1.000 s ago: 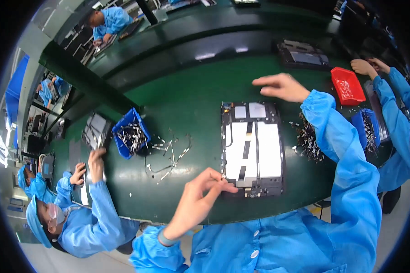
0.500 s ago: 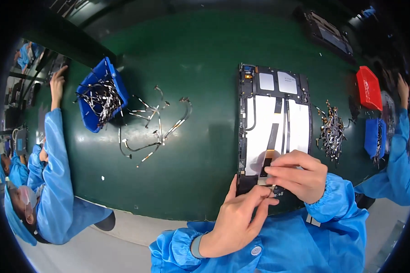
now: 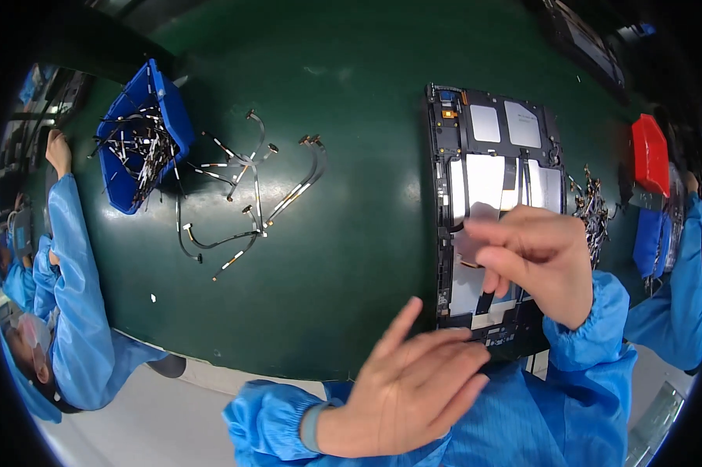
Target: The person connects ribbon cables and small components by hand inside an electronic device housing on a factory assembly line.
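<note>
An opened flat electronic device (image 3: 438,194), tablet-like, lies on the table with its black frame and pale inner panels showing. My right hand (image 3: 549,261) hovers over its middle, thumb and fingers curled together in a pinch. Slight blur hides whatever may be between the fingertips. Below them a dark flat cable (image 3: 485,302) runs toward the device's near end, and the hand covers part of it. My left hand (image 3: 413,385) is at the near left corner, palm down, with its fingers stretched out and the index apart. It holds nothing, and some fingertips are at the device's near edge.
Several loose cables (image 3: 259,226) lie left of the device. A blue bin (image 3: 173,113) full of cables stands farther left. To the right are a cable pile (image 3: 592,210), a red bin (image 3: 650,156) and another blue bin (image 3: 648,241). People in blue work at both sides.
My right hand has lifted from the near end and moved up over the device's middle. My left hand has opened from a pinch and spread its fingers. The view has shifted somewhat.
</note>
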Tool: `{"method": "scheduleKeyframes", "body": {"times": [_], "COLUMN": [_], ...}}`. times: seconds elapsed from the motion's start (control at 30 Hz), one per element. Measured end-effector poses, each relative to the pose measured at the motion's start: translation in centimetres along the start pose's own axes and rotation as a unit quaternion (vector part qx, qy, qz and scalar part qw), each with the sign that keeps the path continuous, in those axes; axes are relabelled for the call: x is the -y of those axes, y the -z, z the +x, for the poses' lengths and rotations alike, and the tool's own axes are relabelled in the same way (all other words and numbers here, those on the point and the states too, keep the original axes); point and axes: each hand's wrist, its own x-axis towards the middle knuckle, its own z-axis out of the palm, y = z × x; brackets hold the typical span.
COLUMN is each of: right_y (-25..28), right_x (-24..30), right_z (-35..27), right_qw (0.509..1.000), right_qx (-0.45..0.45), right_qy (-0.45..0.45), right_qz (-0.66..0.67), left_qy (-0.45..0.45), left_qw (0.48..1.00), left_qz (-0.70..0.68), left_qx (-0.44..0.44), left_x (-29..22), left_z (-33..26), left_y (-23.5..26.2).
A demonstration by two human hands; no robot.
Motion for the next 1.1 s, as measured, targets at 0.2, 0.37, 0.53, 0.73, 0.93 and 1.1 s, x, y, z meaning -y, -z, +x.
{"method": "scheduleKeyframes", "body": {"times": [0.2, 0.37, 0.53, 0.73, 0.93, 1.1], "right_y": [-1.1, -1.3, -0.9, -0.8, -0.2, 1.6], "right_x": [-1.6, -1.2, -1.1, -1.1, -1.5, -2.3], "right_z": [1.9, 2.3, 2.4, 2.6, 2.7, 3.9], "right_qw": [0.999, 0.997, 0.995, 0.988, 0.992, 0.985], "right_qx": [-0.042, -0.04, -0.033, -0.022, -0.015, -0.037], "right_qy": [-0.005, 0.002, 0.009, 0.04, 0.053, 0.118], "right_qz": [0.022, -0.073, -0.091, -0.147, -0.113, -0.119], "left_qy": [-0.068, -0.101, -0.126, -0.148, -0.245, -0.227], "left_qw": [0.922, 0.885, 0.858, 0.84, 0.779, 0.778], "left_qz": [0.365, 0.441, 0.486, 0.518, 0.568, 0.582], "left_qx": [-0.107, -0.107, -0.104, -0.07, -0.101, -0.061], "left_x": [1.9, 2.5, 3.0, 4.0, 5.0, 4.1], "left_z": [1.6, 2.4, 3.3, 4.0, 5.4, 5.6], "left_y": [2.8, 2.5, 2.7, 3.0, 2.9, 2.8]}}
